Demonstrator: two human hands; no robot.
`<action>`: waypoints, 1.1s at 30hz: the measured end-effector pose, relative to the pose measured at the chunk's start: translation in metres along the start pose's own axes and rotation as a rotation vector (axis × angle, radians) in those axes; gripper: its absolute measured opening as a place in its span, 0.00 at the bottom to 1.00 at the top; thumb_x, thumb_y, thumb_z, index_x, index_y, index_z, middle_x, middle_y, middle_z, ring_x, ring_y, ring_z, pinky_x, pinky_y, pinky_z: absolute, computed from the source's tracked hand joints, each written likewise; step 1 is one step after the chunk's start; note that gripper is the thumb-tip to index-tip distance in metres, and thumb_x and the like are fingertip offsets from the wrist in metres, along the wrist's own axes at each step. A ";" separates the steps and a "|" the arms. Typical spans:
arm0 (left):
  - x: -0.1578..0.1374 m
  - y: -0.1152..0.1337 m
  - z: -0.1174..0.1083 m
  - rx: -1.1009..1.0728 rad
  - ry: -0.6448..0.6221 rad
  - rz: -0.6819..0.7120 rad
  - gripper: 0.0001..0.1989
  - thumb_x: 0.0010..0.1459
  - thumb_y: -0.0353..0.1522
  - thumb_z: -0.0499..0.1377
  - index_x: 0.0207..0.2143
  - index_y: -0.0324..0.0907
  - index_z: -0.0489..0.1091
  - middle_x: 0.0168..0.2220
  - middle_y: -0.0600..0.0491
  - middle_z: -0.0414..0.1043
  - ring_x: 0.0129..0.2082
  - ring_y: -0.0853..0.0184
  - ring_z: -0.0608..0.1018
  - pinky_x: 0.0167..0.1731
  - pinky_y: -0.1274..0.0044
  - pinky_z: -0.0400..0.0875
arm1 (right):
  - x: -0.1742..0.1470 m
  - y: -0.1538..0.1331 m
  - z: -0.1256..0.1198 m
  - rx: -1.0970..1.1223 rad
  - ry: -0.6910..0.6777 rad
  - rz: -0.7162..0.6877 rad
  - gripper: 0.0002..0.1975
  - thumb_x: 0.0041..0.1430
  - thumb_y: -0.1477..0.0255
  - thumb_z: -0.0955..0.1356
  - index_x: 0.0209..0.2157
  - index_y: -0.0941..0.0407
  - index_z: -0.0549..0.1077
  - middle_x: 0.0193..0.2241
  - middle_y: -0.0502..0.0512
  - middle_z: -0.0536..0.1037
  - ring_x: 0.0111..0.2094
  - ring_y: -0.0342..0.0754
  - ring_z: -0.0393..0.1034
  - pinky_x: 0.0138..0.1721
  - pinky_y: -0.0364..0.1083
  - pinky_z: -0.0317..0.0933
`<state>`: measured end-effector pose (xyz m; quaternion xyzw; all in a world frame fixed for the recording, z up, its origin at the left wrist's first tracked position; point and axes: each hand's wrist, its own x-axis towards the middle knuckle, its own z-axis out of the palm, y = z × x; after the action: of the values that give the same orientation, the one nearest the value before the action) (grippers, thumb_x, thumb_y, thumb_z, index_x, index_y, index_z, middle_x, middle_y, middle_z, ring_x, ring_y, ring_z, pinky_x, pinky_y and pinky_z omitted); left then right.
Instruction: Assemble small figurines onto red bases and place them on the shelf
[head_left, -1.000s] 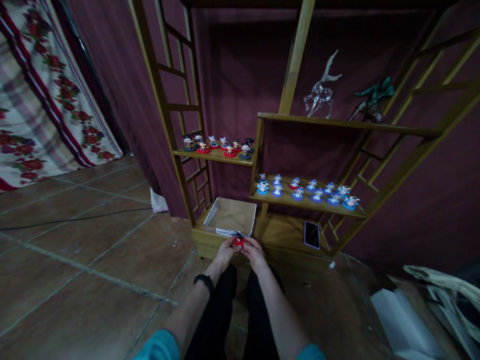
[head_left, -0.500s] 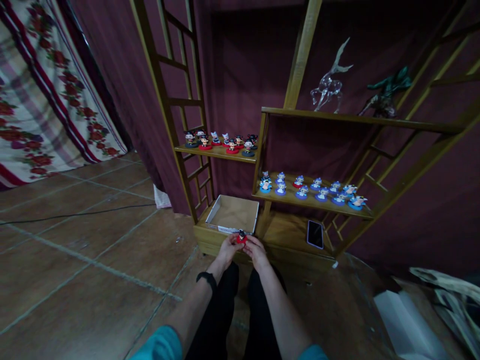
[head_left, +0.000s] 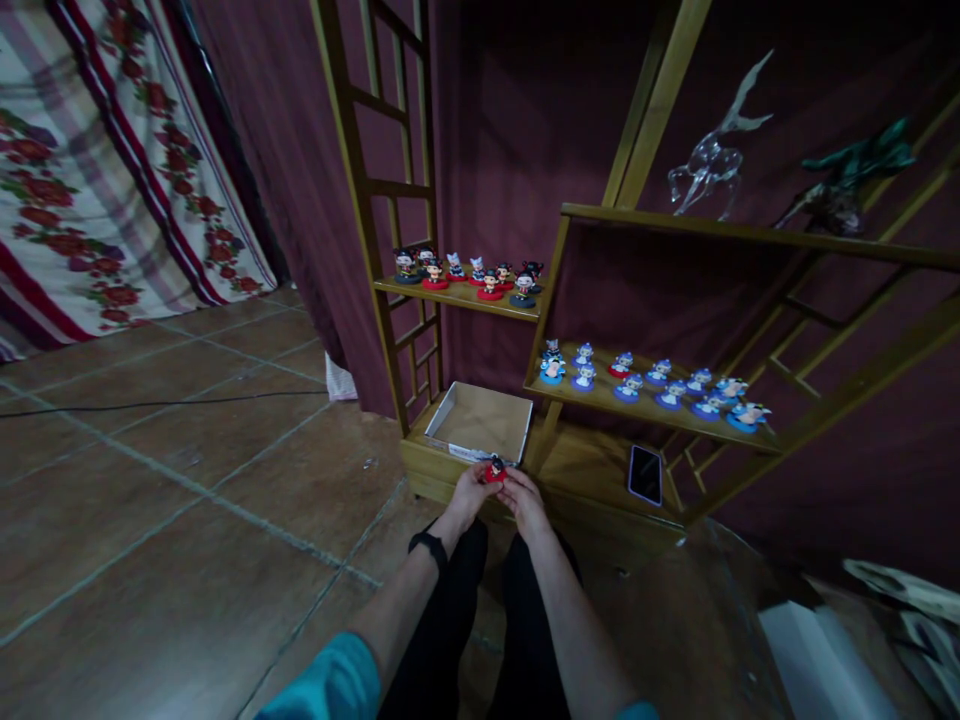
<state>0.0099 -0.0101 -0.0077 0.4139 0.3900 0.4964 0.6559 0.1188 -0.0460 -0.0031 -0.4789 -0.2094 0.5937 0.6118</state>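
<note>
Since a second ago the view has swung left and the shelf sits further right, while both hands stay pinched on the small red-based figurine (head_left: pixel 494 469) just in front of the shelf's bottom board. Behind it the open cardboard box (head_left: pixel 480 421) lies on that board with nothing showing inside, and a phone (head_left: pixel 645 474) rests to its right. Left hand (head_left: pixel 469 493) and right hand (head_left: pixel 523 498) meet fingertip to fingertip, forearms stretched forward over the knees.
</note>
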 end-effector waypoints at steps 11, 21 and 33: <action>0.001 -0.005 0.003 0.136 0.061 0.088 0.21 0.31 0.26 0.66 0.32 0.39 0.65 0.28 0.56 0.71 0.29 0.70 0.72 0.35 0.77 0.65 | 0.003 0.003 -0.002 -0.062 -0.018 0.020 0.20 0.37 0.67 0.72 0.37 0.53 0.73 0.30 0.50 0.79 0.31 0.46 0.72 0.34 0.45 0.64; 0.000 -0.010 0.004 0.288 0.072 0.120 0.20 0.32 0.25 0.65 0.31 0.41 0.62 0.26 0.58 0.68 0.28 0.70 0.71 0.34 0.78 0.63 | 0.003 0.006 -0.003 -0.141 -0.042 -0.031 0.17 0.38 0.66 0.71 0.36 0.52 0.73 0.31 0.49 0.78 0.30 0.45 0.70 0.31 0.42 0.61; -0.001 -0.007 0.008 0.402 -0.036 0.135 0.21 0.32 0.20 0.59 0.34 0.41 0.70 0.29 0.54 0.72 0.31 0.66 0.73 0.37 0.76 0.65 | 0.008 0.006 0.002 -0.168 0.068 -0.044 0.15 0.35 0.71 0.70 0.32 0.53 0.75 0.27 0.48 0.78 0.30 0.48 0.71 0.27 0.42 0.61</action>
<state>0.0191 -0.0131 -0.0112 0.5703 0.4407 0.4441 0.5322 0.1156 -0.0392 -0.0092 -0.5437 -0.2480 0.5437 0.5893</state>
